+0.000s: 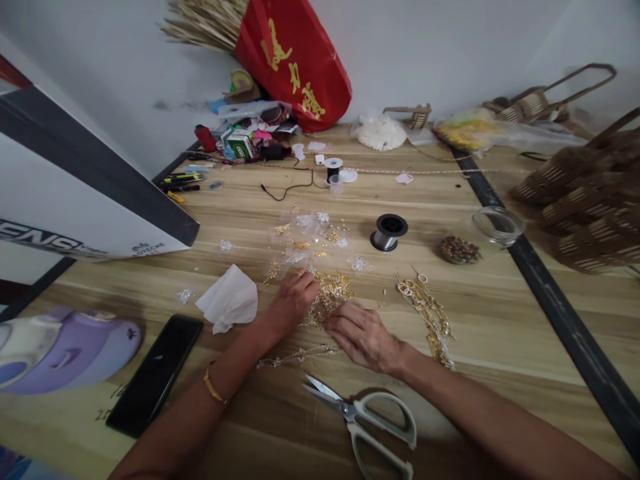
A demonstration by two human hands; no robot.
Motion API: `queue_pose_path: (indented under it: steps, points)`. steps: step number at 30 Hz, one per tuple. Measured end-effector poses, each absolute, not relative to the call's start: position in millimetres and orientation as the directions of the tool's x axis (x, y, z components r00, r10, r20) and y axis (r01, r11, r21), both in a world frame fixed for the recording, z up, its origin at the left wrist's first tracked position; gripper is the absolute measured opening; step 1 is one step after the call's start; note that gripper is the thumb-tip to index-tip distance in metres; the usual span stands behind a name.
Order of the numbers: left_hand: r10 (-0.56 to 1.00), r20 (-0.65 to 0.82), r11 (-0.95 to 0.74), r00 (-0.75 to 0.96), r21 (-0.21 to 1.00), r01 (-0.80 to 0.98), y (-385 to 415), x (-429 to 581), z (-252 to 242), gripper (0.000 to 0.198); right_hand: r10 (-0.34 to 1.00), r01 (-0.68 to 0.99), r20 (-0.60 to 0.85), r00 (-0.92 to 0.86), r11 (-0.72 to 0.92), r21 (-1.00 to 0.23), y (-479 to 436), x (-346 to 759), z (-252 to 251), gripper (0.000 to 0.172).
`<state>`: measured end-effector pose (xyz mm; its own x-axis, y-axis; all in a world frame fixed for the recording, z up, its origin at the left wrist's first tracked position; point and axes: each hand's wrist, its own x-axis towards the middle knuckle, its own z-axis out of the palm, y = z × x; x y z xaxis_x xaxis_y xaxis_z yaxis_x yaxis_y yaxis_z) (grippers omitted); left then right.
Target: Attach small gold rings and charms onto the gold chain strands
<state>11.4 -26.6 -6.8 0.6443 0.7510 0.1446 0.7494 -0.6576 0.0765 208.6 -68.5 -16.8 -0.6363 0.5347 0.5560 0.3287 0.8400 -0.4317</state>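
Left hand curls into gold chains, fingertips hidden, grip unclear; right hand flat, unclenched. Board at left reads "ENS", cut off.

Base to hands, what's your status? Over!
Left hand curled over the gold trinket pile, grip unclear. Right hand flat, fingertips at the pile. Scissors lie nearby, clear of both. Over.

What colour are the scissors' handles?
The steel scissors' looped plastic handles are pale grey; head view.
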Motion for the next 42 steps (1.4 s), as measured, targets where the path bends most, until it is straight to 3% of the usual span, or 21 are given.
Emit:
queue_pose_path:
  steps: [4,9,11,16,22,24,27,32,42]
  points:
    - [0.739,0.189,-0.668,0.646,0.084,0.739,-26,11,-5,0.023,0.519,0.33,0.57,-0.637,0.852,-0.407,-69,209,-17,0.013]
    - [0.745,0.383,-0.66,0.546,0.301,0.689,-21,12,-5,0.016,0.43,0.312,0.582,-0.69,0.902,-0.297,-72,211,-21,0.013]
    - [0.717,0.426,-0.691,0.552,0.327,0.645,-22,15,-6,0.014,0.404,0.297,0.575,-0.712,0.914,-0.275,-73,212,-21,0.013]
    - [0.565,0.374,-0.824,0.735,0.222,0.521,-30,16,-10,0.015,0.415,0.314,0.577,-0.704,0.91,-0.271,-72,212,-22,0.012]
    - [0.472,0.413,-0.877,0.779,0.135,0.461,-29,2,-8,0.017,0.427,0.322,0.575,-0.698,0.904,-0.281,-72,212,-23,0.012]
    - [0.504,0.458,-0.859,0.732,0.174,0.482,-26,-2,-8,0.014,0.431,0.32,0.576,-0.695,0.902,-0.29,-71,212,-23,0.012]
    - [0.625,0.484,-0.779,0.613,0.332,0.532,-22,-7,-6,0.011,0.43,0.314,0.579,-0.693,0.903,-0.294,-71,213,-22,0.013]
    - [0.812,0.387,-0.583,0.436,0.575,0.574,-21,-7,-1,0.012,0.428,0.323,0.584,-0.69,0.904,-0.281,-71,213,-21,0.013]
    - [0.75,0.332,-0.649,0.572,0.534,0.542,-19,-9,-4,0.015,0.44,0.321,0.59,-0.677,0.898,-0.301,-71,212,-22,0.012]
